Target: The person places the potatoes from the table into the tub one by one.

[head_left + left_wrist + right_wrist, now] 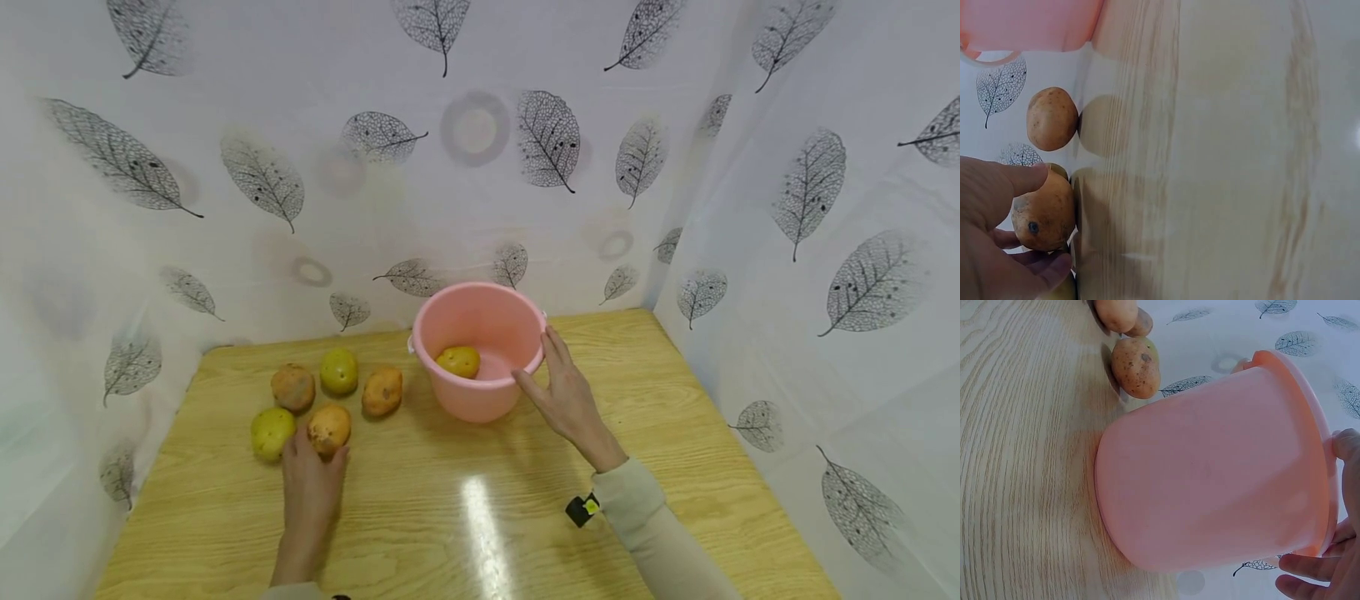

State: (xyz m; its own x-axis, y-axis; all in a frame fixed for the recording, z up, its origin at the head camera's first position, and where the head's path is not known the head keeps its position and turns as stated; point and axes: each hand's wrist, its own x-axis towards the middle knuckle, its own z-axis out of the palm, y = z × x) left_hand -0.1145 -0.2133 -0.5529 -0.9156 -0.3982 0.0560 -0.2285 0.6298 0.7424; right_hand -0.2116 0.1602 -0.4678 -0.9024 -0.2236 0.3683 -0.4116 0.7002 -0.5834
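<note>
My left hand [310, 487] is at a tan potato [329, 429] on the wooden table. In the left wrist view, its thumb and fingers lie on opposite sides of that potato [1046, 212]. My right hand [570, 404] holds the rim of a pink bucket [480, 400] from the right, thumb and fingers spread along it. Inside the bucket lies a yellow roundish item [459, 362]. Around the left hand are a brown potato [293, 387], another tan potato [382, 392] and two yellow-green round items [273, 434], whose exact kind I cannot tell.
A white curtain with grey leaf prints [480, 208] hangs behind the table [420, 517] and along its sides. A small black item with a yellow-green mark [582, 509] appears beside the right sleeve [637, 508].
</note>
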